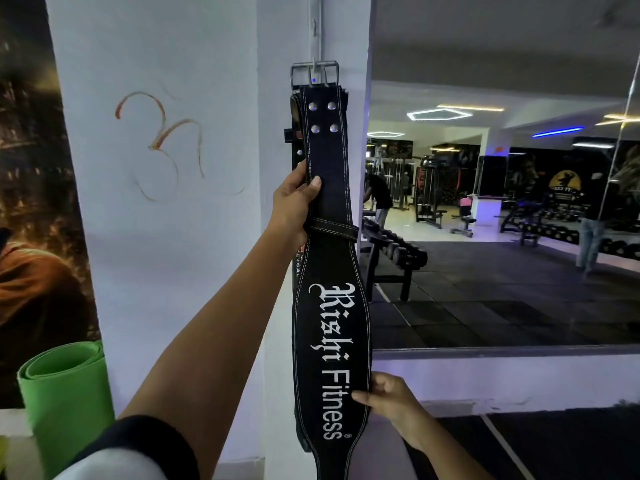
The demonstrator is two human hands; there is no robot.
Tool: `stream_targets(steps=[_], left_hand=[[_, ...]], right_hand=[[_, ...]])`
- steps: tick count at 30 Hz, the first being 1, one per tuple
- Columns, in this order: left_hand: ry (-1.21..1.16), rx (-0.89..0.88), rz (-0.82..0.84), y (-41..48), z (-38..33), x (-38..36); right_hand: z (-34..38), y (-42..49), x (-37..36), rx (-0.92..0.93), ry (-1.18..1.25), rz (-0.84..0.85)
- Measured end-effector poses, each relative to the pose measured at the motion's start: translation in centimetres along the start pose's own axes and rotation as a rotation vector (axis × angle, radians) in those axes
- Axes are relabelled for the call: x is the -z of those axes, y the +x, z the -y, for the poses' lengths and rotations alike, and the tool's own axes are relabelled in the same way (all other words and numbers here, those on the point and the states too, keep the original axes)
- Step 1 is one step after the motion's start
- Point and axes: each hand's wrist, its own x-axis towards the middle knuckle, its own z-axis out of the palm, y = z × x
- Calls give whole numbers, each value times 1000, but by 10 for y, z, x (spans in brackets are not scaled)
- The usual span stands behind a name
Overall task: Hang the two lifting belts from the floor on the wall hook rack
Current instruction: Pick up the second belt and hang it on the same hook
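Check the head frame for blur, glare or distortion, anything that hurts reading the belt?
Head view: the belt is sharp, white lettering legible, buckle slightly glinting but not blown out. Wide-angle bending shows at the edges, on the mirror frame and wall lines. Ceiling lights in the mirror flare mildly. Left hand and right hand are crisp, no motion blur.

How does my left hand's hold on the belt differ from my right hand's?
The left hand is raised high and grips the narrow upper strap of the lifting belt, thumb across its front below the rivets. The right hand sits low and pinches the edge of the wide lettered section. The left arm reaches out nearly straight; the right stays close. Both hold the same black belt, whose buckle is at the hook rack.
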Motion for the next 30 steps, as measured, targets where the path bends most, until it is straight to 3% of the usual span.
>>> stream_targets(steps=[4, 9, 16, 20, 22, 25, 30], left_hand=[[9, 11, -15, 0, -2, 4], [1, 24, -27, 0, 0, 4], [50, 3, 20, -4, 10, 6], [56, -8, 9, -7, 3, 7], [63, -14, 8, -9, 0, 8], [88, 9, 40, -13, 3, 12], [114, 53, 104, -19, 7, 17]], right_hand=[[9, 3, 0, -6, 35, -27], [84, 17, -9, 184, 107, -54], [195, 30, -26, 418, 27, -170], [221, 32, -31, 440, -242, -246], [231, 35, -36, 495, -262, -337], [259, 42, -46, 558, -158, -345], [309, 57, -49, 495, 205, -305]])
